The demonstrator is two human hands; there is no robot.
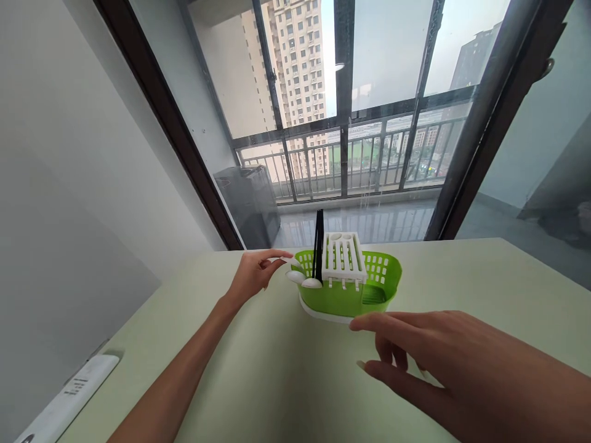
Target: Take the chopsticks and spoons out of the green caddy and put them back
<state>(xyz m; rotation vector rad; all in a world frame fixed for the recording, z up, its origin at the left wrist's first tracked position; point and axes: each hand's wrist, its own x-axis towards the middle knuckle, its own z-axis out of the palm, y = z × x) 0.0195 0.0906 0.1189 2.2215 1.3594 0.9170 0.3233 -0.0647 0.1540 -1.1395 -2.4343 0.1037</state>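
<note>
A green basket (332, 300) with a white base stands on the table, a white slotted rack (344, 258) across its middle. Black chopsticks (318, 246) rise upright beside the rack. White spoons (311, 283) sit at the basket's left end, bowls outward. There my left hand (256, 271) pinches a white spoon (290, 261) between thumb and fingers. My right hand (415, 351) hovers in front of the basket's right part, thumb and index finger apart, holding nothing; its other fingers are curled and partly hidden.
The pale green table (258, 381) reaches toward a dark-framed glass door. A white power strip (76, 391) lies along the table's left edge by the wall. Beyond the glass, a grey washing-machine-like box (252, 203) stands on the balcony.
</note>
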